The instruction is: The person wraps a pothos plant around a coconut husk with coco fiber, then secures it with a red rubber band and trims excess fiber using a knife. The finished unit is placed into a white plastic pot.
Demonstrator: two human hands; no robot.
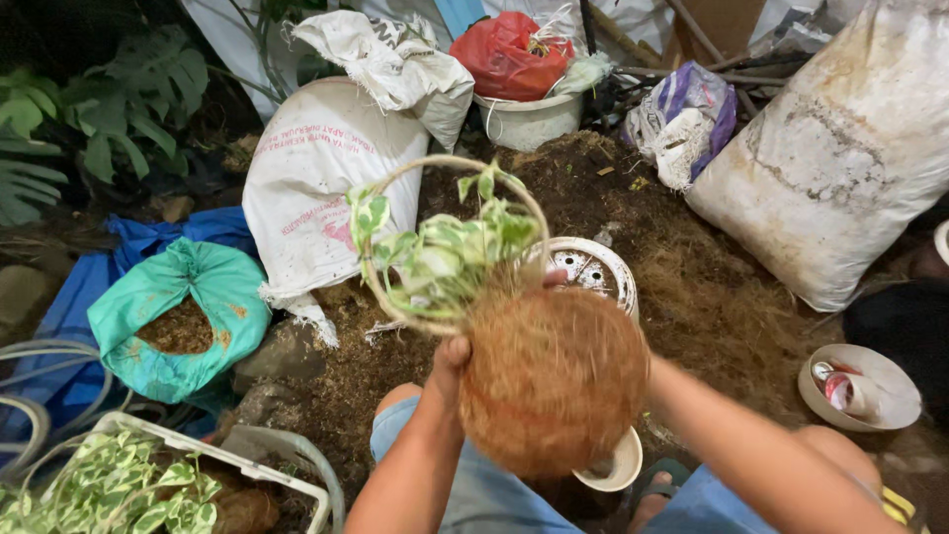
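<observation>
soil floor [712,287], hand-held coir ball [554,381]

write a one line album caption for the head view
Both hands lift a coir-wrapped plant ball with variegated leaves above soil, sacks and pots.

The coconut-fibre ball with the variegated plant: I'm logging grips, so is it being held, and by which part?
Yes. Both hands hold the coconut-fibre ball by its sides: the left hand on its left flank, the right hand mostly hidden behind it. The plant and loop handle are untouched.
</observation>
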